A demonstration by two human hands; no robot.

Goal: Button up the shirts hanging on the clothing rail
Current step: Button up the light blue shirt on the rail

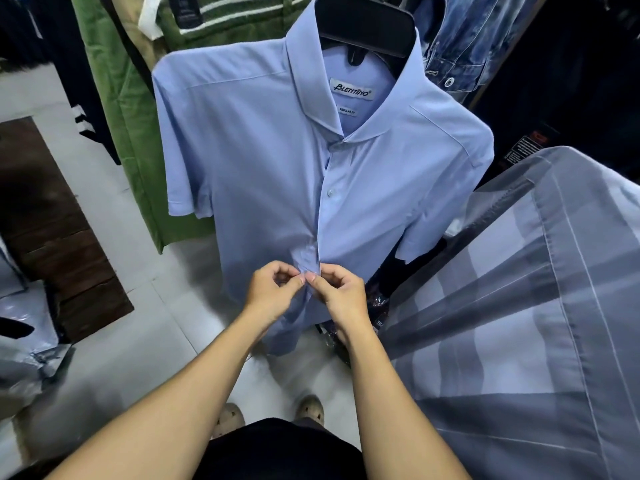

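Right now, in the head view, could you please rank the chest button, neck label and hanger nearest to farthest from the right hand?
1. chest button, on the shirt above the right hand
2. neck label, higher up
3. hanger, topmost

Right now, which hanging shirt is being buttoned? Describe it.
Look between the green garment at left and the grey striped shirt at right. The light blue short-sleeved shirt hangs on a black hanger. Only it shows a white collar label, and the left hand and right hand pinch its placket.
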